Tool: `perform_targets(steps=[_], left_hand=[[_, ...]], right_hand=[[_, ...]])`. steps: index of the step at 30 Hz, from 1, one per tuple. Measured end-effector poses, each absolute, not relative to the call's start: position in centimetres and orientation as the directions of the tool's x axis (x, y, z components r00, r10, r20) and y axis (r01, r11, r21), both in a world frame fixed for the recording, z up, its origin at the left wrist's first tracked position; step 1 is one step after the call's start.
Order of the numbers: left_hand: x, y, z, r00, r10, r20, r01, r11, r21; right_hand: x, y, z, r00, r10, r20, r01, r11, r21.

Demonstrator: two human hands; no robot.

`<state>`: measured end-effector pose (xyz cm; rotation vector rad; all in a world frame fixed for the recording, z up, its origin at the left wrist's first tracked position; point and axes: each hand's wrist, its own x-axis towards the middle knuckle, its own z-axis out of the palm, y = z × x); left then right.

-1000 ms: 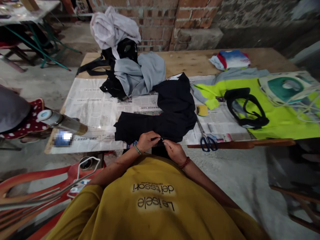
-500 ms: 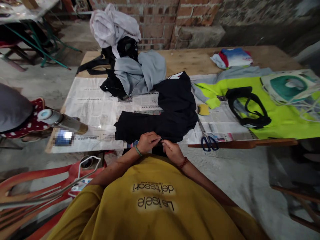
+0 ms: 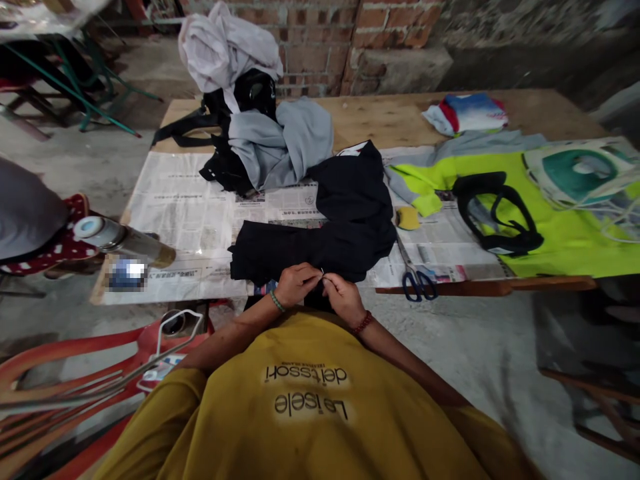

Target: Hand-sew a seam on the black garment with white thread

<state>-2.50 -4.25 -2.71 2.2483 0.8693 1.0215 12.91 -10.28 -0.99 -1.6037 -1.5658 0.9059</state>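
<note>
My left hand point(image 3: 299, 285) and my right hand point(image 3: 344, 295) meet at the table's front edge, their fingertips pinched close together. A tiny bright sliver, which looks like a needle point(image 3: 323, 271), shows at the left fingertips. What the right fingertips pinch is too small to make out. Just beyond the hands lies a folded black garment point(image 3: 320, 247), spread over newspaper. To its right rest scissors point(image 3: 411, 270) with dark blue handles, jutting past the edge, and a small yellow piece point(image 3: 409, 218) that I cannot identify.
A grey cloth point(image 3: 285, 143) and a white bundle point(image 3: 225, 50) are heaped at the back left. Rightward, an iron point(image 3: 575, 170) and a black strap-like object point(image 3: 495, 217) rest on a lime garment point(image 3: 565, 247). A flask point(image 3: 125, 241) lies left; a red chair point(image 3: 75, 360) stands below.
The bright sliver between my fingertips now points more upward, and my right fingertips have shifted slightly up and left. The things on the table stay in place.
</note>
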Motion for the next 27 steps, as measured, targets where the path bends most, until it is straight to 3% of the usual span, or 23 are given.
perform_targets(steps=[4,12,15,18,20,22,25,27], left_hand=[[-2.3,-4.2,-2.5,0.433,0.772,0.465,0.316,-0.613,0.724],[-2.3,-4.2,-2.7,0.477,0.758,0.445,0.278,-0.610,0.741],[-2.5,-4.2,-3.1,0.482,0.768,0.422,0.281,-0.591,0.756],[-2.7,-4.2,-3.3,0.444,0.790,0.423,0.285,-0.572,0.769],[-2.7,-4.2,-3.4,0.433,0.790,0.435,0.284,-0.577,0.766],[-2.6,-4.2,-3.4,0.439,0.778,0.449,0.280,-0.594,0.754],[-2.5,-4.2,-3.3,0.451,0.761,0.466,0.291,-0.620,0.729],[-2.6,-4.2,-3.2,0.446,0.761,0.471,0.309,-0.625,0.717]], right_hand=[[13.2,-10.4,-0.9,0.053,0.998,-0.030,0.503,-0.053,-0.863],[12.5,-10.0,-1.8,0.103,0.994,0.044,0.523,-0.017,-0.852],[13.2,-9.5,-1.1,0.018,1.000,0.003,0.534,-0.007,-0.845],[15.0,-8.8,1.1,-0.080,0.987,0.138,0.642,0.157,-0.750],[16.3,-8.0,2.6,0.009,0.954,0.300,0.730,0.199,-0.654],[17.1,-6.8,3.5,0.072,0.935,0.347,0.751,0.178,-0.636],[17.0,-4.9,3.1,-0.124,0.990,0.070,0.619,0.133,-0.774],[16.4,-4.0,2.1,-0.266,0.956,-0.124,0.516,0.033,-0.856]])
